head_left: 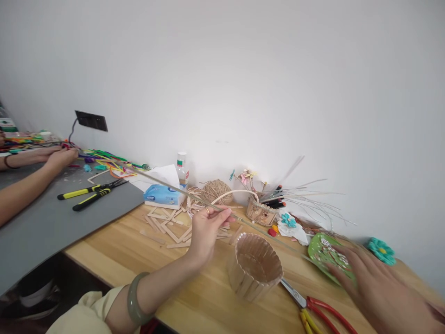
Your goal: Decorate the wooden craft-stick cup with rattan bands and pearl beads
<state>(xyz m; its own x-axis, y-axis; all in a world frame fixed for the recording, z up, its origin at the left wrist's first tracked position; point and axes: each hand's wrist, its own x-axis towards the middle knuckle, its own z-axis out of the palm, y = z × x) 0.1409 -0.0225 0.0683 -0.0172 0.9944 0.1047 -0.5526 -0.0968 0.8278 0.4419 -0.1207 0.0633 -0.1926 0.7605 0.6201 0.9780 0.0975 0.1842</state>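
Head view: reed [181, 191] in left grip [208, 227].

On the pale wooden tabletop [132, 250] a scatter of flat wooden craft sticks [167, 225] lies near a blue pack of tissues [162, 194], with a small clear bottle with a white cap [181, 169] standing behind it by the white wall. A ball of tan twine [216, 190] sits just beside a small woven basket holding dark pens [260, 211]. A turquoise paper flower [381, 250] lies far right, and red-handled pliers [313, 308] rest at the front edge. On the grey mat [45, 222] to the left lie two yellow-and-black hand tools [91, 193], past them a heap of coloured pipe cleaners [104, 160], and a co-worker's forearms [31, 178].
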